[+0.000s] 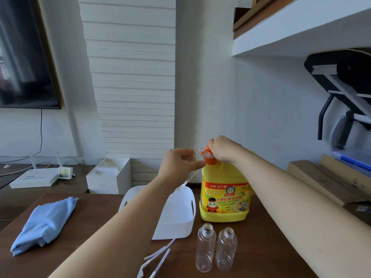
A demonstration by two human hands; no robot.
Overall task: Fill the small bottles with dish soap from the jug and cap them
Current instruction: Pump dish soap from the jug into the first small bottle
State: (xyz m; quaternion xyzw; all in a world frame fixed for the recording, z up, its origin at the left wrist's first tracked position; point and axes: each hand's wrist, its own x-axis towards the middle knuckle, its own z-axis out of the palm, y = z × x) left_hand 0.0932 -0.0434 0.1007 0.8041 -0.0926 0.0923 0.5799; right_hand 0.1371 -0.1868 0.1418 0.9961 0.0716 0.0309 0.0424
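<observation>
A yellow dish soap jug (224,197) with an orange pump top (210,159) stands on the dark wooden table. My right hand (224,148) is closed over the top of the pump. A small clear bottle (197,154) is gripped in my left hand (180,162), its open mouth tilted up against the pump nozzle. Two more clear bottles stand upright and uncapped in front of the jug, one on the left (205,247) and one on the right (226,248). Several white spray caps with dip tubes (156,261) lie on the table by my left forearm.
A white plastic basket (189,217) sits left of the jug, partly behind my left arm. A folded blue cloth (44,221) lies at the table's left. Behind are a white box (108,175), a router (36,177) and a wall shelf (301,37).
</observation>
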